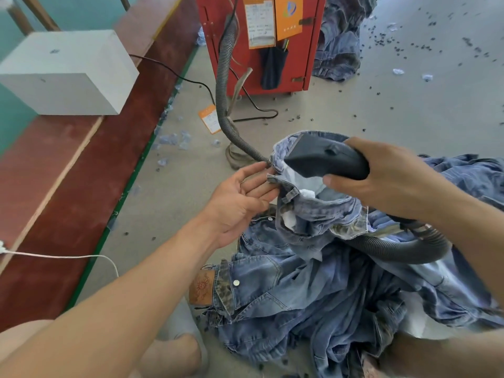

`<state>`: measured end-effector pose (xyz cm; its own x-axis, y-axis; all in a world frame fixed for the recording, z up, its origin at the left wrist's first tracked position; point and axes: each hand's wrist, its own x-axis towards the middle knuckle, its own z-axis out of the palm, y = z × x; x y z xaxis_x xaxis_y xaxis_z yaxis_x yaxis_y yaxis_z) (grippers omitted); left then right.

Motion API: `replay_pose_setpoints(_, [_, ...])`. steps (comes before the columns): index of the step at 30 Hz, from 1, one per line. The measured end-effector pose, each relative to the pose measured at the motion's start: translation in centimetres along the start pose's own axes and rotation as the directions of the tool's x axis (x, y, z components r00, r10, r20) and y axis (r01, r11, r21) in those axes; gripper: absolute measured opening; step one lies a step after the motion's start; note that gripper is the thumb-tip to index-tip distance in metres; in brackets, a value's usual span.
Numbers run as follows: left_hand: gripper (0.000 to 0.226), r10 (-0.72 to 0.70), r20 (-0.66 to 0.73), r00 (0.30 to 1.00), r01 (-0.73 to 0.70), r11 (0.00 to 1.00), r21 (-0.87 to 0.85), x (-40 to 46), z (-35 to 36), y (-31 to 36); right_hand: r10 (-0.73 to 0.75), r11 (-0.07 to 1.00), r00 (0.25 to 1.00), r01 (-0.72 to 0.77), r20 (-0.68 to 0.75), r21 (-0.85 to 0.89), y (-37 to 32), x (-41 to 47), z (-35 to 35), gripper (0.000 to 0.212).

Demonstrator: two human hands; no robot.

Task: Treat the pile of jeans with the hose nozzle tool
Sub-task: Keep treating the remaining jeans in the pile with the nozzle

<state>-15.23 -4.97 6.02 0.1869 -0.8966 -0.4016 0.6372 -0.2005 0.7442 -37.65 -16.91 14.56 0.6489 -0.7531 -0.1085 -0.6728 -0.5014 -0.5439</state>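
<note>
A worker treats one pair of jeans (313,211) lifted from the pile of jeans (313,290) on the floor (381,105), apparently mid-task with the waistband held open. The right hand (392,178) grips the dark nozzle tool (324,156), fingers curled round its handle, its flat mouth pointed into the opening. The left hand (240,197) is mostly open, fingertips holding the waistband edge. The ribbed hose (226,77) trails to a red machine (261,42). The next move likely calls for passing the nozzle inside while the left hand keeps the cloth taut.
</note>
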Motion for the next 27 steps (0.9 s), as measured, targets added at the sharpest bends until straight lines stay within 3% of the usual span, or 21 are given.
replay_pose_setpoints(7, [0.053,-0.096,-0.083,0.992,0.09,0.993,-0.076,-0.3,0.0,-0.7,-0.066,0.998,0.994,0.068,0.087,-0.013,0.2,0.1,1.1,0.02])
replay_pose_setpoints(14, [0.05,-0.127,-0.036,0.991,0.118,0.974,-0.192,-0.3,-0.4,-0.5,-0.106,0.99,0.949,0.13,0.298,-0.061,-0.3,-0.2,1.9,0.023])
replay_pose_setpoints(18, [0.043,-0.149,-0.023,0.989,0.144,0.978,-0.152,-0.3,-0.4,-0.7,-0.139,0.99,0.977,0.143,0.16,-0.015,-1.5,0.2,3.0,0.023])
replay_pose_setpoints(21, [0.022,-0.132,-0.18,0.975,0.123,0.99,-0.063,0.5,-0.8,-0.7,-0.052,0.996,0.998,0.05,0.028,0.078,-0.5,1.0,1.1,0.021])
replay_pose_setpoints(24, [0.006,-0.081,-0.278,0.957,0.097,0.994,0.045,1.1,-1.1,-0.9,0.0,0.998,0.999,-0.003,0.046,0.068,1.5,1.0,-0.6,0.02])
replay_pose_setpoints(27, [0.035,0.022,-0.367,0.93,0.059,0.976,0.208,1.6,-2.0,-1.3,0.015,1.0,0.997,-0.017,0.075,0.019,2.7,0.6,-0.7,0.021])
